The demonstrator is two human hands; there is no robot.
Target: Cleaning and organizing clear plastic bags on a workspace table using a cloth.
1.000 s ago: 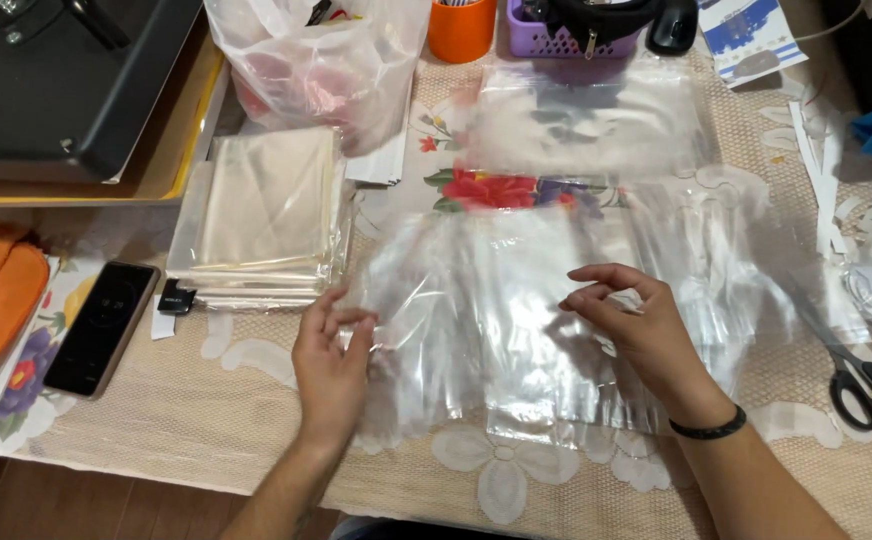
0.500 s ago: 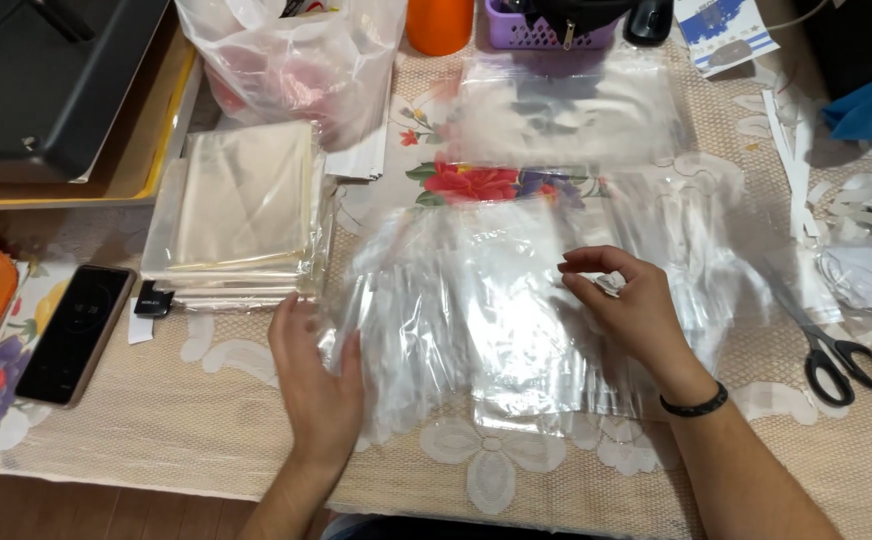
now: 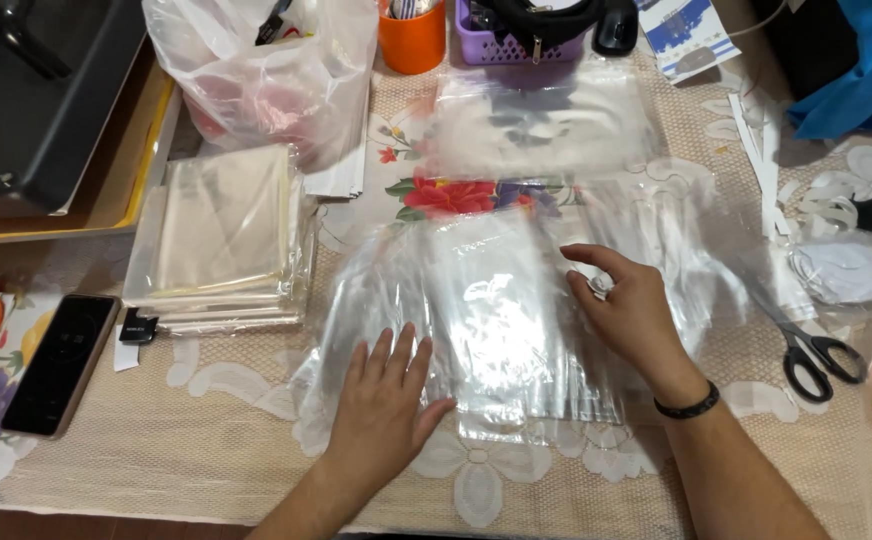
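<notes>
Left hand (image 3: 384, 400): lies flat, palm down, fingers spread and straight, pressing the near left part of the clear plastic bags (image 3: 476, 310); it grips nothing.
Right hand (image 3: 634, 312): rests on the right side of the same bags, fingers curled loosely, thumb and forefinger close together at a bag edge; whether they pinch it cannot be told.
Clear plastic bags: a fanned pile in the middle of the lace tablecloth (image 3: 206, 450).
Scissors (image 3: 814, 352): right of the pile, apart.
Phone (image 3: 59, 362): far left.
Stack of packed bags (image 3: 221, 235): beyond, left.
Orange cup (image 3: 412, 38): far edge.
</notes>
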